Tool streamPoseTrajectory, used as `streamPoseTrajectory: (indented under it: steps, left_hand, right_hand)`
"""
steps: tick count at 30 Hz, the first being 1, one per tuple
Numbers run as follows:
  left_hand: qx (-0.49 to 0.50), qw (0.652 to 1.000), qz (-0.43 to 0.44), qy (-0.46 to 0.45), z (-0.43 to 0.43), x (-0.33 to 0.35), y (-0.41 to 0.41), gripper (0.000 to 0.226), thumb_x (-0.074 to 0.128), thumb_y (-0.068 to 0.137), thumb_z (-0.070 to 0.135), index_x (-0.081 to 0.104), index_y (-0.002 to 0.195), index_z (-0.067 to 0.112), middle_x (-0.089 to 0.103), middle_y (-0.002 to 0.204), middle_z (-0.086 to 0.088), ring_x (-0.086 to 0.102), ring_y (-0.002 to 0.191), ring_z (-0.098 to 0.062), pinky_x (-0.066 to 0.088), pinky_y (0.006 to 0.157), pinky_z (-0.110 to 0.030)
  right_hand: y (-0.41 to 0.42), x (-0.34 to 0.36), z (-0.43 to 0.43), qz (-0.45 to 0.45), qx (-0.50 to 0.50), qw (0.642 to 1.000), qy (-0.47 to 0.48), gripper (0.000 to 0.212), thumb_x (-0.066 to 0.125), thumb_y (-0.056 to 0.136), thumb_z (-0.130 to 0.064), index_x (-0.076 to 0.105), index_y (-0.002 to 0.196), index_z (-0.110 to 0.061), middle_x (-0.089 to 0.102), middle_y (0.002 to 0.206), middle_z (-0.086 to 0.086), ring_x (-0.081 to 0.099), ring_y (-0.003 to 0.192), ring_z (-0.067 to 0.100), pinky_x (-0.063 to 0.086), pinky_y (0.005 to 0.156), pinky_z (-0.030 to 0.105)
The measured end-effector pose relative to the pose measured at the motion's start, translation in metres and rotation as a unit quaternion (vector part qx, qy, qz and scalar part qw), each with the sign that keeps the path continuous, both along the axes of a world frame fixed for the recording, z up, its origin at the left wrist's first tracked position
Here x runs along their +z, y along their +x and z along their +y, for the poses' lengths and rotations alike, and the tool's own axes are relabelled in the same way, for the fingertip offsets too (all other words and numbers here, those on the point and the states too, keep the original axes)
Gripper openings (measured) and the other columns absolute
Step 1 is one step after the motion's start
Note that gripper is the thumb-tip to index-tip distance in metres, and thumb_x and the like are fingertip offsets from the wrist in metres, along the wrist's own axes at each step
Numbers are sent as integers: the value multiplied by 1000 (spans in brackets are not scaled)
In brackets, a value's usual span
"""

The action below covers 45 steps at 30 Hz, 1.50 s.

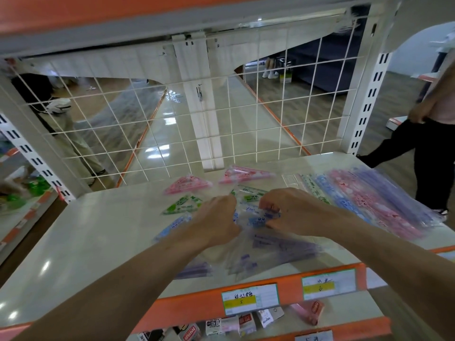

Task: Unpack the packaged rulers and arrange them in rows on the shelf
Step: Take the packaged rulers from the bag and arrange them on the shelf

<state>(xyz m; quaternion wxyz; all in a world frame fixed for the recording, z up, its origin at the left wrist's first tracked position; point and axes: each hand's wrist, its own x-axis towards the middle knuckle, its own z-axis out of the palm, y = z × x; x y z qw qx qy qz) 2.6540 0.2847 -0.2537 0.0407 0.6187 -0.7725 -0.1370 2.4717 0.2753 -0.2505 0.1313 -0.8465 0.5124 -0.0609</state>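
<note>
Both hands meet over the white shelf (98,242). My left hand (216,220) and my right hand (283,212) pinch a clear plastic package (256,220) with a blue ruler inside. Triangular rulers lie on the shelf in rows: two pink ones (187,184) (243,174) at the back, green ones (183,205) (251,194) in front of them, a blue one (172,227) by my left wrist, purple ones (283,252) (194,269) nearest me. A pile of packaged straight rulers (374,200) in green, blue, pink and purple lies at the right.
A white wire grid (172,119) closes the shelf's back. An orange front rail carries price labels (250,299) (328,284). Small boxed goods (236,324) sit on the shelf below. A person in black trousers (428,153) stands at the right; another person's legs (73,141) show behind the grid.
</note>
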Motion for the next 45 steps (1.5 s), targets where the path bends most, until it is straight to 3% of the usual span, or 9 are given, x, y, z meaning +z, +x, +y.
streamPoseTrajectory:
  steps: [6,15,26,29,33,37,40,43,45]
  left_hand:
    - [1,1000,-6,-20,-1,-3,-3,28,64,84,19,41,68,16,46,67,2,43,61,-14,30,50,-25]
    - [-6,1000,7,-18,-1,-1,-3,17,65,81,18,67,89,3,66,85,-11,61,75,-23,50,67,-34]
    - [-24,1000,-10,-11,-2,2,-4,28,64,83,18,44,64,13,43,65,0,41,59,-15,35,55,-28]
    - [-22,1000,-17,2,0,5,-3,15,63,85,21,60,82,7,58,81,-5,55,74,-22,43,63,-30]
    - [19,999,22,-19,11,18,7,33,59,90,31,63,116,11,63,111,-4,59,102,-21,46,87,-30]
    - [32,997,18,71,35,19,11,14,54,90,38,55,85,25,51,83,-1,54,77,-16,50,83,-35]
    - [41,993,18,107,50,16,0,22,52,89,44,54,92,23,55,91,-2,54,82,-16,48,86,-35]
    - [75,992,25,102,55,15,-9,43,54,88,48,58,116,15,61,113,-3,57,100,-18,47,91,-34]
    - [89,988,45,116,55,14,-14,40,56,85,51,57,103,15,59,102,-3,57,93,-18,49,89,-37]
  right_hand:
    - [-1,2,-4,7,11,1000,19,31,60,86,-28,60,117,-25,51,107,-11,51,101,11,41,85,21]
    - [1,5,-8,40,11,998,45,29,59,87,-28,61,116,-26,54,112,-7,52,103,14,41,85,22]
    - [2,3,-7,46,17,998,33,20,57,88,-26,61,108,-25,43,95,-9,46,89,14,34,75,23]
    - [1,6,-4,52,23,998,34,24,58,89,-28,59,113,-24,44,100,-9,49,96,15,35,76,23]
    - [-9,22,8,-6,12,1000,7,34,55,93,-32,53,125,-22,51,120,-4,47,102,10,36,83,22]
    - [-7,25,34,63,31,997,35,27,45,94,-50,56,101,-26,56,97,-4,52,91,16,42,71,26]
    - [-2,16,44,109,51,993,10,38,43,91,-58,51,87,-21,45,78,-5,47,77,17,29,54,24]
    - [-2,11,44,91,53,994,12,40,47,91,-54,57,100,-16,59,95,1,55,89,21,39,68,30]
    - [-2,12,46,70,58,996,26,37,48,90,-51,56,95,-15,56,91,2,54,87,22,40,71,32]
